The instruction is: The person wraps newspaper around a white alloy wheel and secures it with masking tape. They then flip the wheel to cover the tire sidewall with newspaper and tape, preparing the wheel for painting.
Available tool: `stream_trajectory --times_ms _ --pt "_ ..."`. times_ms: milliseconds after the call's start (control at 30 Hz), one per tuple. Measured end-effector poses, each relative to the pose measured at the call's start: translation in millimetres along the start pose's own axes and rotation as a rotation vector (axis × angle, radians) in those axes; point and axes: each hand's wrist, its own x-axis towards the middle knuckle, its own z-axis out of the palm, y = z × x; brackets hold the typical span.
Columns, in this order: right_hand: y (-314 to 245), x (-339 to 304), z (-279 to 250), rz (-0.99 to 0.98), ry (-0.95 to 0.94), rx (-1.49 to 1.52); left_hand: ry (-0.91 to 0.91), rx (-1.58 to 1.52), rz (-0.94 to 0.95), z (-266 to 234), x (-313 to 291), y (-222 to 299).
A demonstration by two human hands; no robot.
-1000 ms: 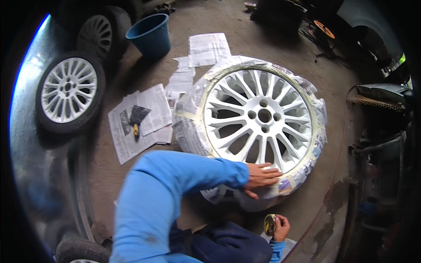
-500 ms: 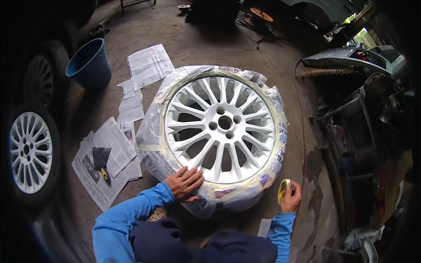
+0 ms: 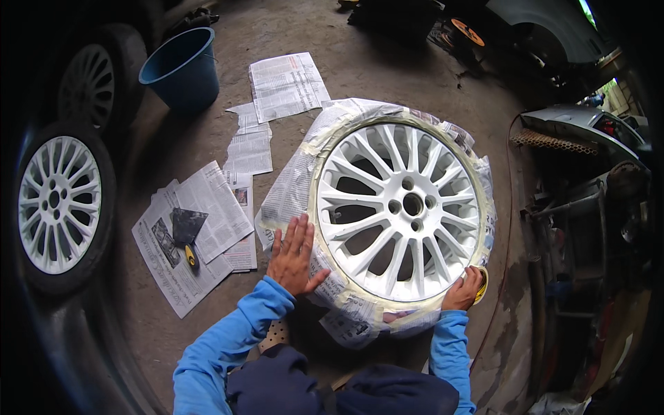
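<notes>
A white multi-spoke wheel [image 3: 413, 204] lies flat on the floor in front of me. Newspaper [image 3: 287, 181] covers the tire around it, held along the rim by pale masking tape [image 3: 324, 261]. My left hand [image 3: 294, 259] rests open, fingers stretched out, on the newspaper at the wheel's near left side. At the near right edge of the rim, my right hand [image 3: 462, 290] is closed on a roll of tape [image 3: 482, 285], partly hidden behind the fingers. A loose newspaper flap [image 3: 346, 328] hangs at the near side.
A scraper with a black blade and yellow handle [image 3: 191, 256] lies on newspaper sheets [image 3: 181, 283] at the left. Further off is a blue bucket [image 3: 181, 72]. Another white wheel with its tire [image 3: 58, 200] is at the far left. Car parts [image 3: 588, 128] crowd the right side.
My left hand has shifted from the near rim to the left side of the covered tire. The right hand has brought the tape roll against the wheel's edge. The whole view has shifted.
</notes>
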Motion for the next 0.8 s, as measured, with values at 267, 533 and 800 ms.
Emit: stream_trajectory --times_ms 267,533,800 --pt "-2.0 1.7 -3.0 0.014 0.005 -0.032 -0.13 0.003 -0.064 -4.8 22.2 -2.7" --pt "-3.2 3.4 -2.4 -0.011 0.02 -0.022 -0.305 0.154 -0.198 -6.8 125.4 -21.6" --pt "-2.6 3.0 -2.6 -0.005 0.027 -0.025 -0.297 0.246 -0.218 1.5 152.6 -20.1"
